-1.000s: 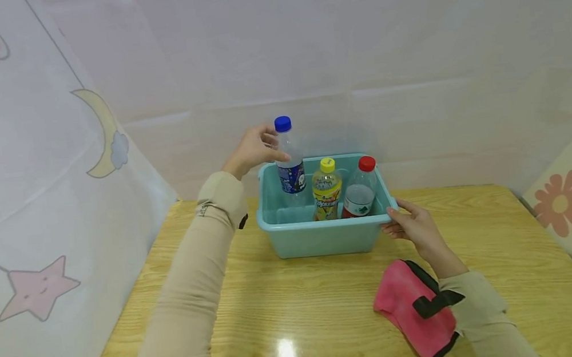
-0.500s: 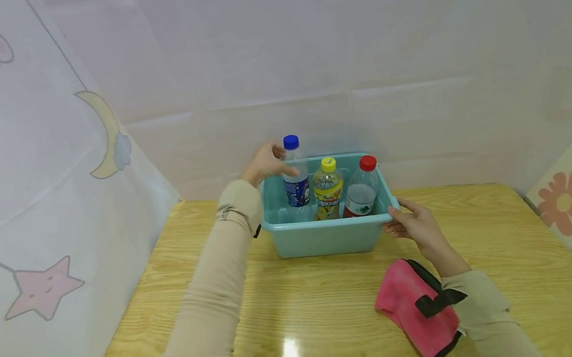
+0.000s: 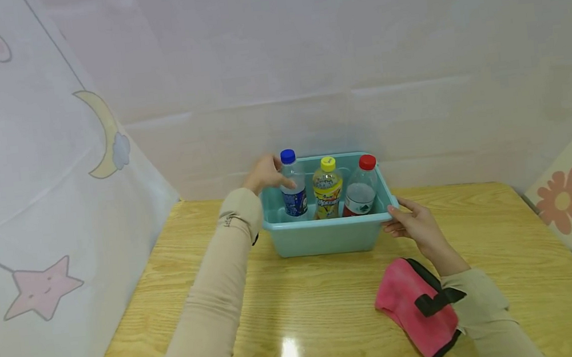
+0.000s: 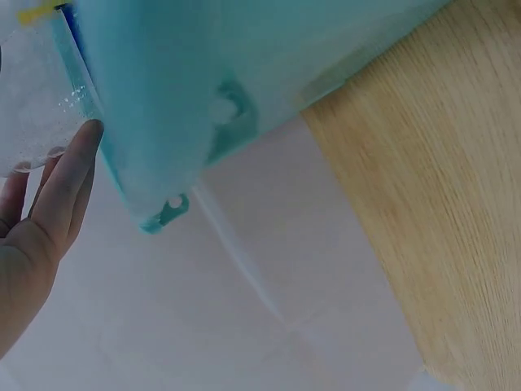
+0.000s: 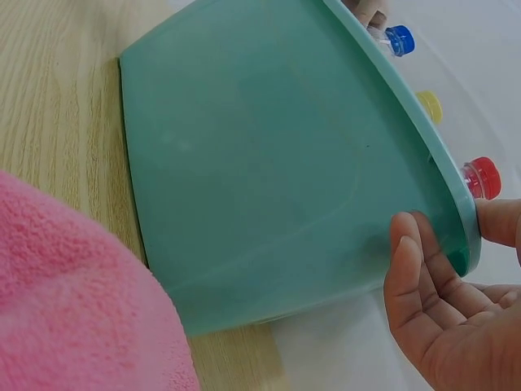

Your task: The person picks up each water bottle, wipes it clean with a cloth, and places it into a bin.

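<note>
A teal plastic tub [image 3: 325, 240] rests on the table with three drink bottles standing in it. My left hand [image 3: 263, 173] reaches over the tub's left rim and holds the blue-capped bottle [image 3: 296, 202] between thumb and fingers, around its upper half. Beside it in the middle is a yellow-capped bottle [image 3: 327, 196]; at the right stands a red-capped bottle [image 3: 361, 195] with a white and red label. My right hand [image 3: 418, 229] grips the front right corner of the tub, and in the right wrist view its thumb lies over the rim, fingers [image 5: 407, 269] along the outer wall.
A pink cloth [image 3: 407, 305] with black edging lies on the wooden table [image 3: 258, 319], close to the right forearm. Behind the tub hangs a pale fabric backdrop [image 3: 410, 74], with more printed cloth at both sides.
The blue-capped bottle has come down into the left side of the tub, the left hand lowering with it. The right hand has stayed at the tub's corner.
</note>
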The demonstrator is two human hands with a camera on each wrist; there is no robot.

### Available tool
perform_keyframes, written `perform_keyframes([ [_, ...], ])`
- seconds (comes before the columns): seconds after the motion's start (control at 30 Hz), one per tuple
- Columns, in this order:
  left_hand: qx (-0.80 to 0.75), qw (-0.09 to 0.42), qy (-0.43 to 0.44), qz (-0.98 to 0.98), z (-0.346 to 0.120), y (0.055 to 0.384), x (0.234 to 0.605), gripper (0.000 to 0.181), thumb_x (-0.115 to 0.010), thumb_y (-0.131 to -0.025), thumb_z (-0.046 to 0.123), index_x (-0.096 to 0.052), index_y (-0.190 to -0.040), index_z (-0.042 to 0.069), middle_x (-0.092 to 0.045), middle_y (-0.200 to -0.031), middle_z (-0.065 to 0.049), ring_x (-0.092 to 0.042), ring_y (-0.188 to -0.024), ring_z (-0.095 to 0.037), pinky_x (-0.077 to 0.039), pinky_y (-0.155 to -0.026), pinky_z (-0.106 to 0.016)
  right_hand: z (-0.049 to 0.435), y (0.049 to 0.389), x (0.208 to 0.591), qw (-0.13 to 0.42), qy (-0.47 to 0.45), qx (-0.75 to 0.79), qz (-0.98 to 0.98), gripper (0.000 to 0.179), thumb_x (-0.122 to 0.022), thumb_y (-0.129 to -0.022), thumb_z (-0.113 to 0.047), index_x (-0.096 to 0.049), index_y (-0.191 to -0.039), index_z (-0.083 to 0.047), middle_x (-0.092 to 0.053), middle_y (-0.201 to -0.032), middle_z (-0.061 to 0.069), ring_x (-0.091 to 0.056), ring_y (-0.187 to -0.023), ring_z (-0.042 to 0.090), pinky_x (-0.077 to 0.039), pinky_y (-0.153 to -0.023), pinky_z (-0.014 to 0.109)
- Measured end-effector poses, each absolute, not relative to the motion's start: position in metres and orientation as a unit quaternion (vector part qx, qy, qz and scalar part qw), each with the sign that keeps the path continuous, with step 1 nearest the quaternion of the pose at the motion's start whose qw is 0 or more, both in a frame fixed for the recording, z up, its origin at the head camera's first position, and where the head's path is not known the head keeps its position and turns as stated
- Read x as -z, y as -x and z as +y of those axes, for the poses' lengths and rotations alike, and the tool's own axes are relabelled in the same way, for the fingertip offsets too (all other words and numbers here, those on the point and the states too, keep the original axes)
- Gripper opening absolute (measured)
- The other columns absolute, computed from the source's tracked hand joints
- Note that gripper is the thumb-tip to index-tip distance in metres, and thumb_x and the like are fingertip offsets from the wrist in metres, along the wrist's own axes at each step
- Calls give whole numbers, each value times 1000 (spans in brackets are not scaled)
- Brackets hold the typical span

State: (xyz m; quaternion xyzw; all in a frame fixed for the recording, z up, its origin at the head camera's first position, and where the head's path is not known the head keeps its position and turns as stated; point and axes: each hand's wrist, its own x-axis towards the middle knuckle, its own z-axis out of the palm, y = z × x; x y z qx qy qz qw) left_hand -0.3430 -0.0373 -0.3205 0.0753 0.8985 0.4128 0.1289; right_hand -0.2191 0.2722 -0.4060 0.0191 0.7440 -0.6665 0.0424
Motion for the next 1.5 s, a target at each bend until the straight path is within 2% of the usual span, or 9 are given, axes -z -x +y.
perform_keyframes([
  [0.17,-394,134,-79,906,-36,340,328,60,-83,-66,14,-43,-109,3,-47,-107,-11,-54,-89,-25,-48,-77,-33,273,219,407,44,-19,667,743,69,-52,-93,-30,-17,-142,4,-66,-72,-3,-64,-65,9,-54,-63,26],
  [0.4,-375,122,-89,915,-33,341,335,66,-82,-68,19,-43,-118,3,-47,-115,-11,-46,-103,-24,-43,-87,-36,274,219,406,47,-18,671,740,70,-52,-93,-31,-17,-143,4,-67,-74,-2,-65,-65,10,-54,-63,26],
  [0.77,-369,119,-106,916,-30,337,337,72,-79,-71,26,-42,-130,7,-46,-127,-12,-44,-114,-27,-43,-91,-39,275,218,404,45,-17,668,742,70,-52,-93,-31,-17,-142,5,-66,-72,-4,-64,-65,9,-54,-62,24],
  [0.9,-368,116,-114,915,-30,336,337,74,-78,-72,28,-40,-132,7,-45,-129,-12,-44,-115,-28,-43,-91,-40,276,218,405,44,-17,668,743,69,-51,-93,-31,-18,-142,5,-66,-72,-4,-64,-65,8,-54,-62,24],
  [1.1,-384,116,-106,910,-31,334,336,85,-79,-72,28,-31,-140,8,-44,-131,-12,-43,-118,-29,-41,-94,-42,276,218,405,44,-19,669,741,69,-52,-93,-31,-19,-142,5,-66,-71,-5,-64,-64,7,-54,-61,23],
  [1.5,-418,108,-131,893,-36,334,335,80,-77,-73,26,-34,-138,9,-45,-129,-15,-46,-114,-29,-45,-88,-40,279,223,405,43,-12,665,745,68,-51,-93,-31,-19,-142,5,-66,-72,-4,-64,-65,8,-53,-60,22],
])
